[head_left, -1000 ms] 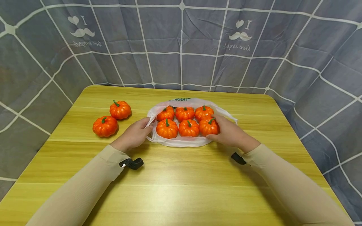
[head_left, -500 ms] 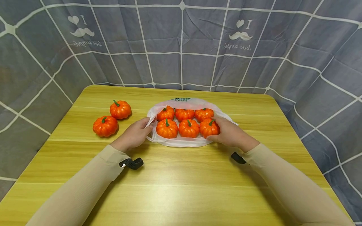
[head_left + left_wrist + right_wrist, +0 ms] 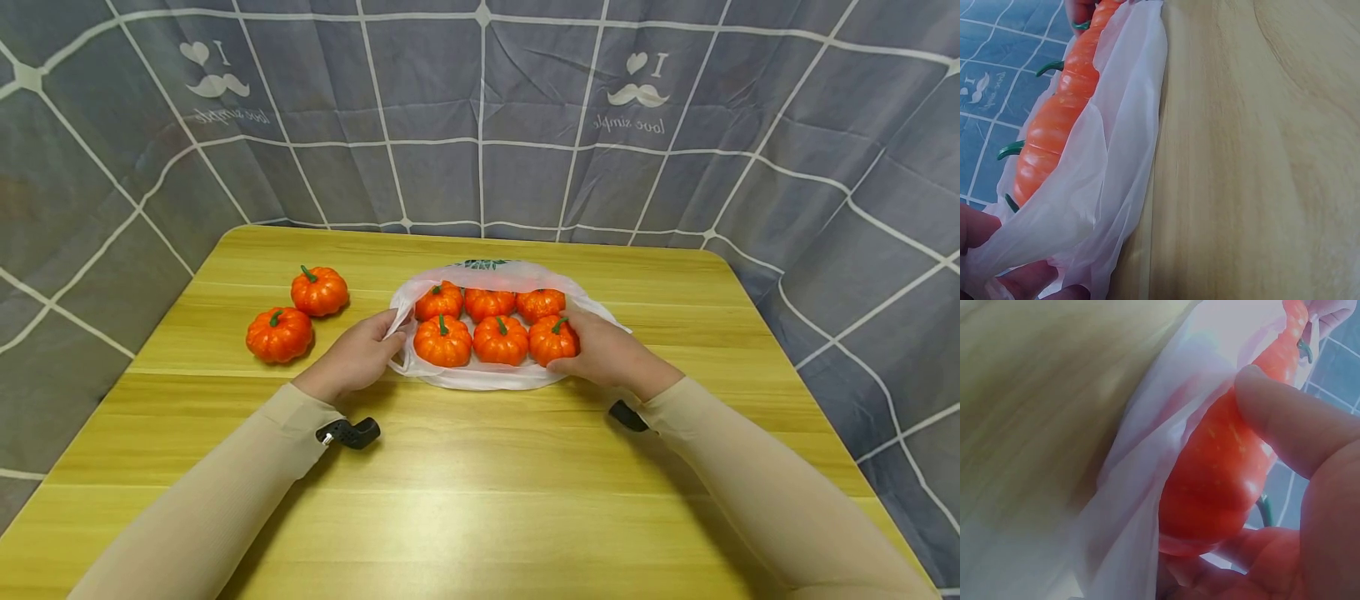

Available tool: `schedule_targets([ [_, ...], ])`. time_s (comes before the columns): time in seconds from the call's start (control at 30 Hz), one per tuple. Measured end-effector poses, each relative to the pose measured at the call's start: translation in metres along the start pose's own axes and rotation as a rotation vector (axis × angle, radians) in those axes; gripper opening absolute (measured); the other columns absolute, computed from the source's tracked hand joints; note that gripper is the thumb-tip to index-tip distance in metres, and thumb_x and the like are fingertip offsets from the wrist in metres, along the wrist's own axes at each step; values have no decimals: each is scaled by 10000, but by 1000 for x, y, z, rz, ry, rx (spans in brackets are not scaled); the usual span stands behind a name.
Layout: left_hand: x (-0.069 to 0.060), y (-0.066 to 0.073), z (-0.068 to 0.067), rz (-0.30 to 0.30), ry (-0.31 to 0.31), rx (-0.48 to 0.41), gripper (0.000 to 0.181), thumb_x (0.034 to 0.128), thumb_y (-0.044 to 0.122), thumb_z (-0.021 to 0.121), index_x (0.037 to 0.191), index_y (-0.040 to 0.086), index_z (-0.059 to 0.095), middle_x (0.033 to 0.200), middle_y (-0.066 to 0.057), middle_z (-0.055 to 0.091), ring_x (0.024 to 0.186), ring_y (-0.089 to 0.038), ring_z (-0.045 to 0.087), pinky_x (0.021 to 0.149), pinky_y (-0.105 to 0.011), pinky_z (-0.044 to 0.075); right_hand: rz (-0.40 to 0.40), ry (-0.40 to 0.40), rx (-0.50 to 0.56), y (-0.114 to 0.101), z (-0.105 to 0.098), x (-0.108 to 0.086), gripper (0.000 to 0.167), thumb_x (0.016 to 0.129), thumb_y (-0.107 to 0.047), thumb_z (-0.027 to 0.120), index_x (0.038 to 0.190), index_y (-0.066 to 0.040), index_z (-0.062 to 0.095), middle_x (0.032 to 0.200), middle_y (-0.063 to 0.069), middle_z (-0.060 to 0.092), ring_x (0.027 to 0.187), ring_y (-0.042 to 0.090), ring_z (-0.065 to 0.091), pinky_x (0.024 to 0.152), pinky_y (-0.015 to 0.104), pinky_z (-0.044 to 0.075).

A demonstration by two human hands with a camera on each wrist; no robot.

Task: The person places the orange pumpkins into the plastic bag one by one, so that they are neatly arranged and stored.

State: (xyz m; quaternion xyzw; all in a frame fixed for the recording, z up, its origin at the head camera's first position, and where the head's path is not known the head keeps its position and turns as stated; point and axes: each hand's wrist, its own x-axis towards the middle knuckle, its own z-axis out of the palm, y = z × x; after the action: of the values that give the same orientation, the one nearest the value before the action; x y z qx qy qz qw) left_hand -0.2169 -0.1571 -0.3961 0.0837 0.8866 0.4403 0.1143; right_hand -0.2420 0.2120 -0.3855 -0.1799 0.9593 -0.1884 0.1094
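Observation:
A white plastic bag (image 3: 487, 379) lies open in the middle of the table, with several small orange pumpkins in two rows inside it. My left hand (image 3: 352, 358) pinches the bag's left edge between thumb and fingers; the left wrist view shows the thin plastic (image 3: 1054, 231) bunched there. At the right end of the front row, my right hand (image 3: 611, 354) grips a pumpkin (image 3: 553, 340), its thumb on the near side and the other fingers round the far side. The right wrist view has this pumpkin (image 3: 1216, 481) close up, its lower part behind the bag's side.
Two more pumpkins lie outside the bag on the left, one nearer (image 3: 279, 336) and one farther back (image 3: 319, 292). The wooden table (image 3: 480, 500) ends at a grey curtain (image 3: 435, 183) with white lines, hanging behind it and along both sides.
The bag's back edge has dropped slightly over the back row, covering more of the rear right pumpkin. My right hand and its pumpkin have shifted only slightly; the left hand keeps its place.

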Motion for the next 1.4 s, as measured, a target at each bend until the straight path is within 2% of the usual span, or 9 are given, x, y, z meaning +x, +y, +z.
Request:
schedule_targets([
  [0.2, 1, 1, 0, -8, 1, -17, 450, 1119, 211, 468, 1552, 89, 492, 1378, -156, 601, 1201, -339, 523, 1053, -472, 408, 2, 18, -4, -3, -7, -3, 1112, 880, -381, 857, 1669, 2, 174, 1652, 250, 387, 1486, 425, 440, 1239, 567, 358],
  [0.33, 0, 2, -3, -8, 9, -3, 440, 1120, 230, 471, 1541, 100, 494, 1275, -165, 605, 1109, -334, 538, 928, -417, 412, -4, 41, -34, -7, -16, -8, 1120, 872, -397, 863, 1661, 21, 187, 1643, 272, 391, 1495, 451, 424, 1238, 585, 352],
  [0.43, -1, 4, -5, -3, 20, 10, 457, 1118, 232, 471, 1557, 107, 471, 1259, -167, 590, 1099, -335, 535, 913, -415, 407, 18, 40, -47, -11, -23, -12, 1093, 892, -412, 837, 1654, 39, 197, 1661, 279, 353, 1526, 467, 367, 1253, 596, 317],
  [0.6, -3, 7, -9, 3, 32, -3, 530, 1120, 255, 470, 1629, 135, 383, 1446, -152, 565, 1262, -346, 522, 1126, -521, 409, 39, 70, -14, -17, -34, -19, 956, 953, -376, 767, 1654, 7, 242, 1651, 265, 369, 1447, 454, 473, 1188, 602, 412],
  [0.73, -5, 11, -15, 25, 37, -7, 573, 1123, 267, 472, 1658, 125, 324, 1615, -146, 474, 1441, -372, 480, 1260, -584, 308, -15, 161, 2, -16, -40, -26, 779, 999, -312, 708, 1618, -7, 346, 1597, 246, 437, 1296, 432, 582, 1064, 588, 514],
  [0.97, -14, 19, -28, 53, 43, 13, 622, 1112, 254, 490, 1665, 68, 276, 1708, -156, 336, 1524, -409, 417, 1243, -550, 349, -131, 316, -48, -2, -44, -36, 582, 1007, -209, 704, 1526, -27, 513, 1570, 259, 457, 1439, 501, 393, 1181, 642, 360],
  [1.13, -24, 20, -40, 84, 101, 82, 666, 1101, 281, 521, 1674, 78, 250, 1720, -156, 305, 1563, -411, 342, 1246, -569, 333, -148, 316, -67, 8, -45, -41, 576, 1008, -190, 704, 1534, -51, 517, 1609, 284, 393, 1452, 534, 322, 1170, 674, 315],
  [1.23, -31, 17, -49, 79, 155, 169, 712, 1086, 340, 554, 1687, 134, 233, 1718, -164, 307, 1547, -424, 363, 1226, -615, 350, -141, 302, -74, 14, -44, -43, 602, 1015, -207, 702, 1559, -60, 489, 1629, 291, 363, 1473, 552, 289, 1183, 695, 284],
  [1.4, -39, 3, -66, 66, 253, 309, 773, 1038, 344, 633, 1679, 132, 258, 1666, -251, 363, 1510, -483, 382, 1187, -698, 343, -128, 277, -71, 22, -43, -44, 651, 1027, -226, 693, 1603, -79, 429, 1653, 290, 319, 1497, 565, 251, 1198, 704, 259],
])
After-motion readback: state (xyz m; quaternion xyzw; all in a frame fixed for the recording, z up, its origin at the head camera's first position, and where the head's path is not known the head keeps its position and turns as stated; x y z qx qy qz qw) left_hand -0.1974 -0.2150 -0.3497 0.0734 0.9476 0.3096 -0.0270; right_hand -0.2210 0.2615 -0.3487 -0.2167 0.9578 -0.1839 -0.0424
